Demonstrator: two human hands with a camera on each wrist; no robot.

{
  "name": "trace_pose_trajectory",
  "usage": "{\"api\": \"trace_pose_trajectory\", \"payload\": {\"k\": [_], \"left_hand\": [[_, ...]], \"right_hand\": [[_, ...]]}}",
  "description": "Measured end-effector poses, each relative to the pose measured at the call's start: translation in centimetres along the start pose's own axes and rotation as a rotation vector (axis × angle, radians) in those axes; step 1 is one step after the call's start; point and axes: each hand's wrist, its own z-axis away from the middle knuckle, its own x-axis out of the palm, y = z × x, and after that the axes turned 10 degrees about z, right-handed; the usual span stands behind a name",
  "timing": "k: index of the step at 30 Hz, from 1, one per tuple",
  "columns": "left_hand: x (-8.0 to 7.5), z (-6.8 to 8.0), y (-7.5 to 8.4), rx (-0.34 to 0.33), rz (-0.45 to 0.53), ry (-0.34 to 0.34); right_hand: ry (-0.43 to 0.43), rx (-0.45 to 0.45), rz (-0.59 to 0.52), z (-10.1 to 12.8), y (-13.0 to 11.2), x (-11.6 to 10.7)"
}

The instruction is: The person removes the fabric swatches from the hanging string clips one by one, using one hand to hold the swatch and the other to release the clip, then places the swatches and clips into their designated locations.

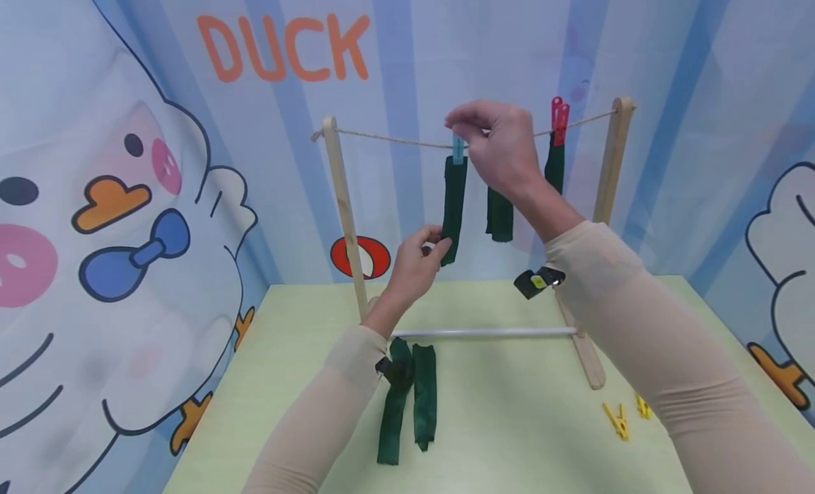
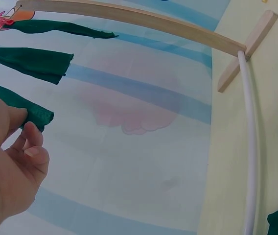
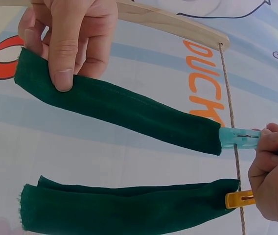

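Pegging green cloth strip (image 1: pixel 454 207) to string (image 1: pixel 382 139), mid-rack: right hand (image 1: pixel 493 146) pinching blue peg (image 3: pixel 239 138), left hand (image 1: pixel 417 262) pinching strip's lower end. Next, prob.: releasing peg squarely.

Two green cloth strips (image 1: pixel 407 398) lie side by side on the pale green counter (image 1: pixel 509 437) — and two yellow pegs (image 1: pixel 627 415) off to the right. Behind — a backdrop (image 1: pixel 283 48) with a cartoon duck (image 1: pixel 108 218) and orange lettering.
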Motion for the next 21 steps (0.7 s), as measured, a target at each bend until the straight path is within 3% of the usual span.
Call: {"api": "trace_pose_trajectory", "payload": {"k": [21], "left_hand": [[0.18, 0.19, -0.25, -0.02, -0.009, -0.001]], "right_hand": [[0.137, -0.044, -0.04, -0.65, -0.24, -0.73]]}}
